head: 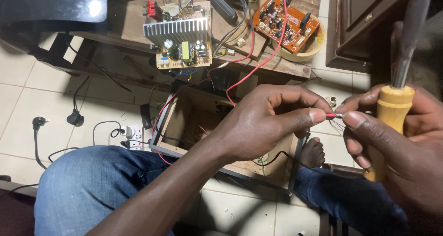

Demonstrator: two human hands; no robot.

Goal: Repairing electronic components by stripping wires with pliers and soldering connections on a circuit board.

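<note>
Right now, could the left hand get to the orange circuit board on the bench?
Probably not freely: the left hand is pinching the red wire with the right hand. The orange circuit board lies uncovered on the bench, beyond the wooden box.

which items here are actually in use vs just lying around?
In use:
- left hand pinching red wire
- right hand at the wire's bare tip, gripping yellow-handled tool

Lying about:
- amplifier board
- orange circuit board
- tape roll
- wooden box
- power strip
</note>
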